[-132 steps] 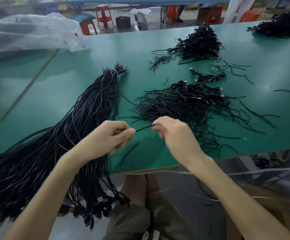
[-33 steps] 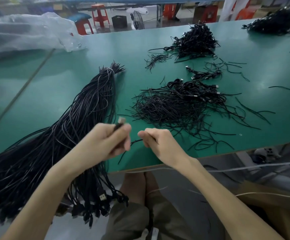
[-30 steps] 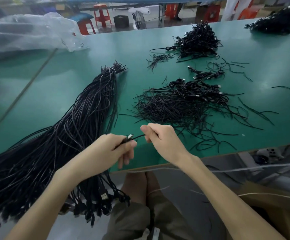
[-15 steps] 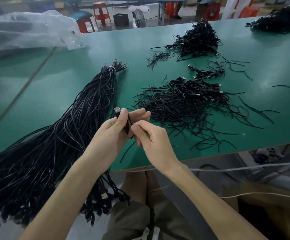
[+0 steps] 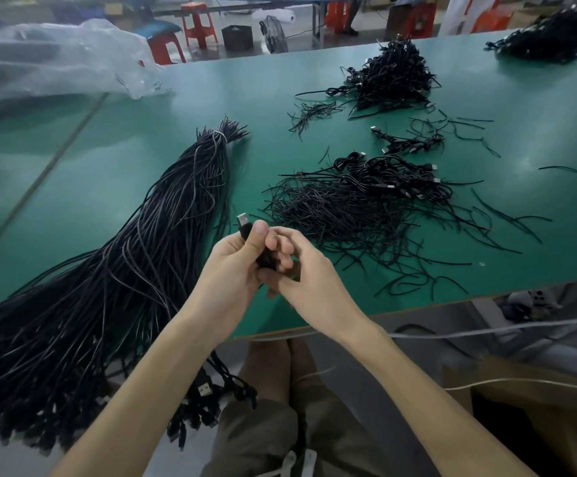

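**Binding a folded USB cable above the worktop's near edge.**

At far left, the long bundle of cables (image 5: 142,256) lies on the green worktop (image 5: 108,173), tied at its far tip and with its plug ends hanging over the near edge. Just right of the bundle, the left hand (image 5: 235,270) is curled round a folded USB cable (image 5: 266,260), whose metal plug (image 5: 242,220) sticks up past the thumb. Further right of the bundle, the right hand (image 5: 311,284) pinches the USB cable's lower part with bent fingers; whether a tie lies between them cannot be told. Well to the right of the bundle spreads a heap of short black ties (image 5: 349,208). The step in hand is judged to be securing the folded loops. The next move likely calls for twisting a tie shut round their middle, with a left-hand grip firm enough that the loops do not spring apart.
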Motion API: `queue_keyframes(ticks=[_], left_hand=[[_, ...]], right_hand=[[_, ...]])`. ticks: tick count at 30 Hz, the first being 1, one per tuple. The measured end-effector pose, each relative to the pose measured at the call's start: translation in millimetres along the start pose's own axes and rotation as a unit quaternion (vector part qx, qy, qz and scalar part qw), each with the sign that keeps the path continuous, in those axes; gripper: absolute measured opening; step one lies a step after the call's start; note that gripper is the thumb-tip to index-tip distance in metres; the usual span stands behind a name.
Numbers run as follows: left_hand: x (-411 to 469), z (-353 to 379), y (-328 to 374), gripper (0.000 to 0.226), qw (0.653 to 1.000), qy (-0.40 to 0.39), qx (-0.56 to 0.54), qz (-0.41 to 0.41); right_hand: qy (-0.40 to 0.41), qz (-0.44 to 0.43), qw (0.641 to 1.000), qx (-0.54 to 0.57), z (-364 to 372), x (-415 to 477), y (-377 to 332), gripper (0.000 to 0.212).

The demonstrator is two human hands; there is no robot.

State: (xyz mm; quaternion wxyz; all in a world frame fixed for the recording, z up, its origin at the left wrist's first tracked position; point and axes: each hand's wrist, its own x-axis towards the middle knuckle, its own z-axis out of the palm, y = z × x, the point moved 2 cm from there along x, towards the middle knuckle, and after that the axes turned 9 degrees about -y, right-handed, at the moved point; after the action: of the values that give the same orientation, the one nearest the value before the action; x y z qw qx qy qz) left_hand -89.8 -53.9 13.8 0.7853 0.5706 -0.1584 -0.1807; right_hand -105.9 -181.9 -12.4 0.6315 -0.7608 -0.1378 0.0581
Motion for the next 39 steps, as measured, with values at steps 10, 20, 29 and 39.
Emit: queue_keyframes(ticks=[10, 20, 29, 39], left_hand=[[-2.4, -9.9, -1.0, 0.020, 0.984, -0.078, 0.155, -0.048], [-13.1, -19.1, 6.5, 0.007, 0.924, 0.033, 0.378, -0.039], [-15.1, -27.6, 4.5, 0.008, 0.959, 0.051, 0.277, 0.028], [-16.0, -41.9, 9.4, 0.045, 0.939, 0.014, 0.342, -0.041]], right_hand=[[0.039, 0.010, 0.997, -0.067, -13.1, -4.7, 7.0, 0.031], [0.006, -0.001, 0.961, -0.278, -15.7, -9.0, -7.1, 0.024], [-0.044, 0.035, 0.984, -0.171, -8.9, -10.4, -3.4, 0.018], [-0.126, 0.080, 0.929, -0.339, -11.3, -15.5, 6.1, 0.031]])
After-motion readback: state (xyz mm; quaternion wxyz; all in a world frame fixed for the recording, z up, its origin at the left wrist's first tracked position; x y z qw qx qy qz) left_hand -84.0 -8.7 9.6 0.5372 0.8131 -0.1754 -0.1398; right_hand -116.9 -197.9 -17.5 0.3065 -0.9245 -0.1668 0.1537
